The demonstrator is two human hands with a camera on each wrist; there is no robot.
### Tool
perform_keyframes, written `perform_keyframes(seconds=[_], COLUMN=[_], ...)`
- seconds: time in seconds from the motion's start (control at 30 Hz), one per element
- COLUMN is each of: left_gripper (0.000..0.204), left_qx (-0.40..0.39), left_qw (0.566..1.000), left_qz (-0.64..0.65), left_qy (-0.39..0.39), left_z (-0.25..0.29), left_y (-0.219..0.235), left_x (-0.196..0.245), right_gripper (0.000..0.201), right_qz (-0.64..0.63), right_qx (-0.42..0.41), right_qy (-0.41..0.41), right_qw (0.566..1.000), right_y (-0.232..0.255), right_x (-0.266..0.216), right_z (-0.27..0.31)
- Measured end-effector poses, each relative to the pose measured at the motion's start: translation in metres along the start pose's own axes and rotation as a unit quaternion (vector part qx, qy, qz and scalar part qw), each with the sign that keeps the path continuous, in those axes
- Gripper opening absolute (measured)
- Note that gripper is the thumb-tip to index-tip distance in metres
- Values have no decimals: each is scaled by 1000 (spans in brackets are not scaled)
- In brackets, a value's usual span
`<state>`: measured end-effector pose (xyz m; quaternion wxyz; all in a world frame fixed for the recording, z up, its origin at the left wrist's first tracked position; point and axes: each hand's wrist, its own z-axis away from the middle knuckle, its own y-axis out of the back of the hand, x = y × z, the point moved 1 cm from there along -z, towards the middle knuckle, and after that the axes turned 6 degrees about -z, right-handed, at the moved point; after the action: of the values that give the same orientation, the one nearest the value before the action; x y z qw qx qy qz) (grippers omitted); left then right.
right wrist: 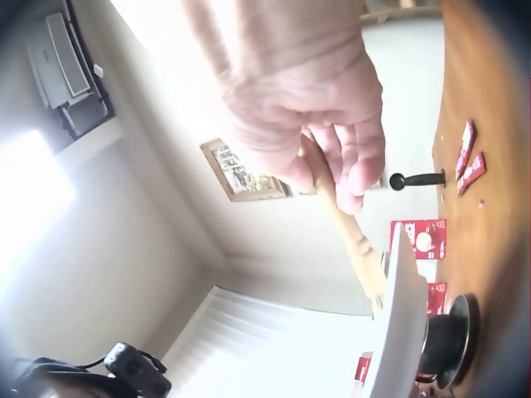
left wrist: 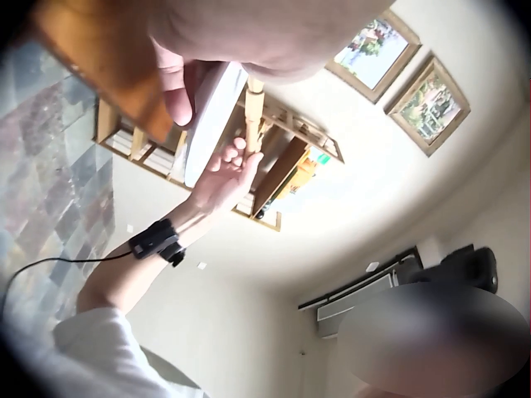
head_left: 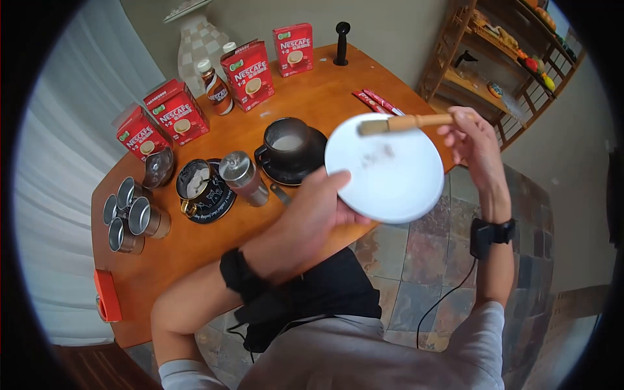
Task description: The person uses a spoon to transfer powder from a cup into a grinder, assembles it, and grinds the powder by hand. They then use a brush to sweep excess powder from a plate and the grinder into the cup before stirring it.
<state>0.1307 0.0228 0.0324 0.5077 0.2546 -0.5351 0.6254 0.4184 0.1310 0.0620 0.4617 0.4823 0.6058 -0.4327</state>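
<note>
Item, black cup (head_left: 286, 138): on its saucer, at 10 o'clock from the plate.
Item, left hand (head_left: 315, 205): grips plate, thumb over rim near 9 o'clock, fingers beneath; best kept firm, plate level.
Item, white plate (head_left: 396, 182): held up near the table edge.
Item, dark smudge (head_left: 379, 155): just off plate centre, towards 12; merits short, light strokes.
Item, brush (head_left: 416, 121): bristles near 11 o'clock; contact uncertain.
Item, right hand (head_left: 480, 140): at 2 o'clock, pinching handle end; wrist best loose.
</note>
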Motion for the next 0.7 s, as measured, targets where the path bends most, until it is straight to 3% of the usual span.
perform_keyframes(seconds=[0.23,0.7], left_gripper=[38,41], left_qx=[142,286], left_qw=[986,937], left_qz=[81,168], left_qy=[-38,-111], left_z=[-89,-219], left_y=[5,26], left_x=[17,12], right_gripper=[24,24], right_qz=[-4,-90], right_qx=[43,54], right_qy=[-16,-107], right_qw=[999,989], right_y=[-35,-89], right_x=[55,132], right_z=[-59,-151])
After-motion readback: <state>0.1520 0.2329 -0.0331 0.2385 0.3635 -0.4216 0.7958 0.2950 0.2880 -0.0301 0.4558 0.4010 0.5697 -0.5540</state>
